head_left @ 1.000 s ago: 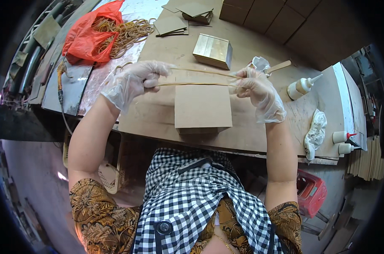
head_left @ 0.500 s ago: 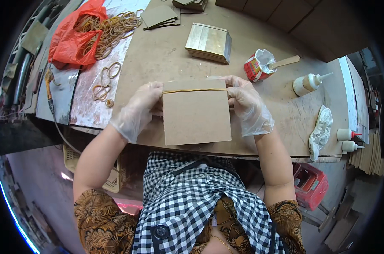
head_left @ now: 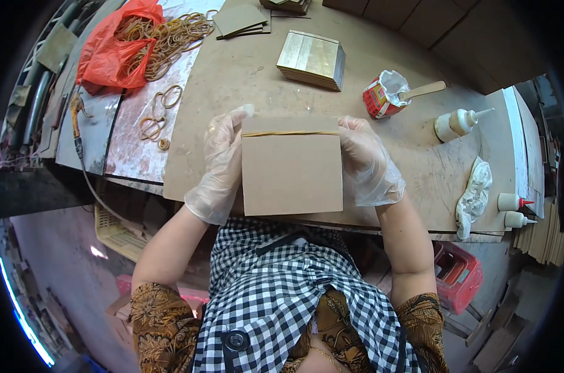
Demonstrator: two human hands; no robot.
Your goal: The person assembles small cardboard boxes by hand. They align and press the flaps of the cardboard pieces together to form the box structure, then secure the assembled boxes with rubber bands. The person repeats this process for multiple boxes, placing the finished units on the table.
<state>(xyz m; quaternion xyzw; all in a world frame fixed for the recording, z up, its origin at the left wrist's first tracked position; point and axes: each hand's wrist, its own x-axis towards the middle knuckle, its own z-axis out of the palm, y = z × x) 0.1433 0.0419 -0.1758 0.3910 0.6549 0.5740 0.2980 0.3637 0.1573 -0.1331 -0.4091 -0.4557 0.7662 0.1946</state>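
A square brown board box [head_left: 292, 177] sits at the table's near edge in front of me. A tan rubber band [head_left: 290, 133] stretches straight across its upper part. Along the box's left side lies my left hand [head_left: 223, 152] in a clear plastic glove, fingers pointing away from me and pressed to that side. My right hand [head_left: 364, 149], gloved the same way, grips the upper right edge near the band's end, with fingertips partly hidden behind the box. The box's underside and far side are out of sight.
Rubber bands [head_left: 176, 40] spill from a red plastic bag [head_left: 108, 59] at the far left. Beyond the box stands a stack of wooden panels [head_left: 310, 57]. To the right are a glue tub [head_left: 384, 96] with a stick, a squeeze bottle [head_left: 454, 124] and a crumpled white cloth [head_left: 473, 199].
My left hand has turned and come inward, its fingers now straighter along the box's left side. My right hand stays at the upper right edge. The band remains across the box.
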